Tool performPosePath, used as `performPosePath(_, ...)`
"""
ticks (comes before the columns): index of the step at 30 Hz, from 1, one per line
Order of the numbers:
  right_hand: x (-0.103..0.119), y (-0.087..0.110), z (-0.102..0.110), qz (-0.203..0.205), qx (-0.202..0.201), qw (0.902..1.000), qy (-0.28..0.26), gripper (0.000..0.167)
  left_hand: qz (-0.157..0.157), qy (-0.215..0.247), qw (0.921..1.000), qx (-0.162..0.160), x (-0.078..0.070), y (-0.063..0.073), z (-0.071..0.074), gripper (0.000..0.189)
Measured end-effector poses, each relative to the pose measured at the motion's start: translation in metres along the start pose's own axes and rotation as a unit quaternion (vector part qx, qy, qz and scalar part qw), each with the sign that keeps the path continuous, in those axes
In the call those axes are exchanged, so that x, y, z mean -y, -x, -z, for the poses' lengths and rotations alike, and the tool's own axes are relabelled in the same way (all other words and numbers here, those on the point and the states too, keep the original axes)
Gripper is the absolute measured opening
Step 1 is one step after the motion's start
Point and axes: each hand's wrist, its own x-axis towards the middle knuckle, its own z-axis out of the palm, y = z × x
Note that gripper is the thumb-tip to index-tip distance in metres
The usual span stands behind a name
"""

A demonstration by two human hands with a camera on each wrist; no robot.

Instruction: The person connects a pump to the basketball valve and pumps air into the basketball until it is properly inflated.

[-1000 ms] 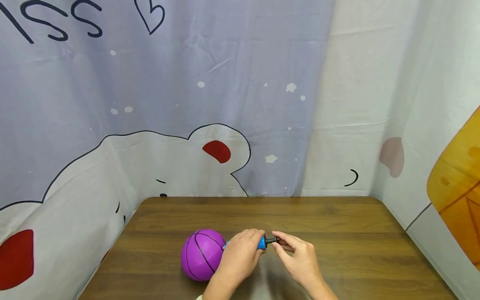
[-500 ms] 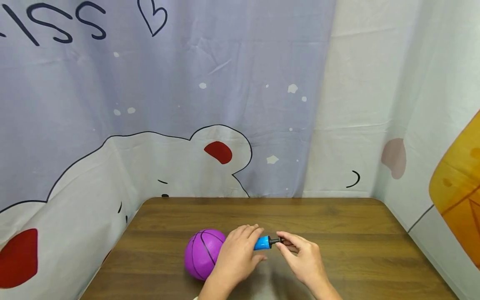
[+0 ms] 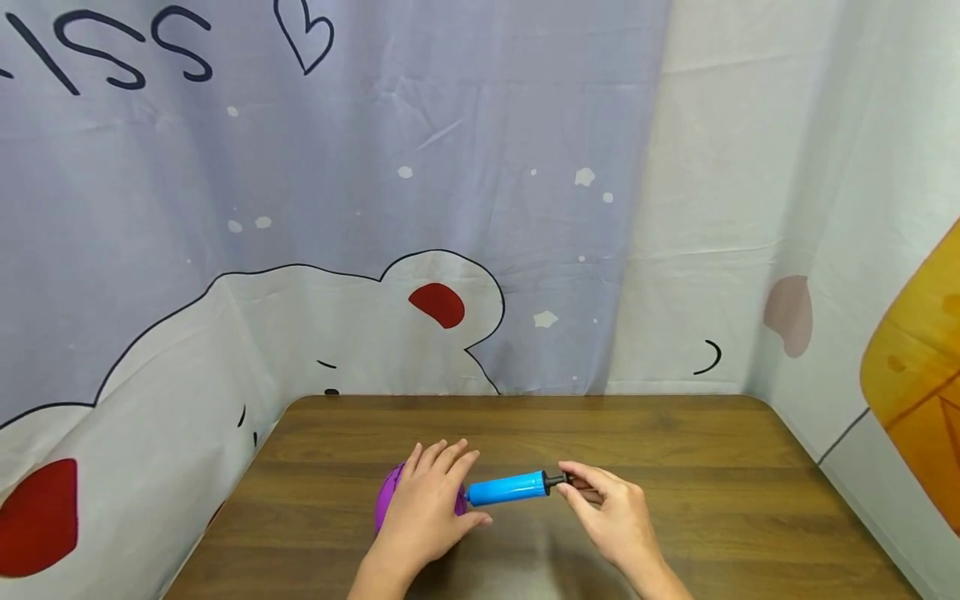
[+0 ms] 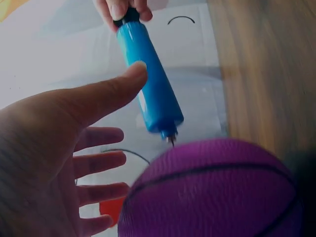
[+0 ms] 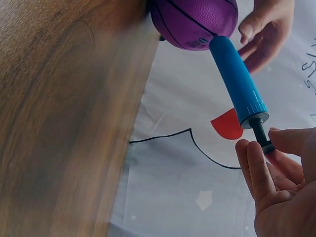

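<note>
A purple ball (image 4: 212, 192) with black lines rests on the wooden table. The needle of a blue hand pump (image 3: 508, 488) meets the ball's side, and the pump's barrel points right. My right hand (image 3: 611, 512) pinches the pump's black handle (image 5: 266, 146) between thumb and fingers. Above the ball in the head view is my left hand (image 3: 423, 512), fingers spread and straight, covering much of the ball. In the left wrist view its thumb overlaps the blue barrel, while the other fingers extend beside the ball with nothing between them.
The brown wooden table (image 3: 675, 450) lies under everything. A printed curtain (image 3: 525, 208) with cartoon shapes hangs behind it and along both sides, close to the table's edges.
My left hand has let go of the pump's barrel and moved left over the ball, uncovering the blue barrel. The right hand still pinches the handle, slightly farther right.
</note>
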Motion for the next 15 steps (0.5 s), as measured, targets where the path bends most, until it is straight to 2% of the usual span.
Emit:
performPosePath(6,-0.004,-0.001,0.001,0.008,-0.004,1.0,0.004,0.034,0.016,0.014,0.9998,0.004,0.013,0.007,-0.001,0.084)
performPosePath(15,-0.006,-0.002,0.002,0.007,-0.003,0.9999,0.01,0.034,0.034,0.032,0.9989,0.007,0.028,0.012,-0.011,0.086)
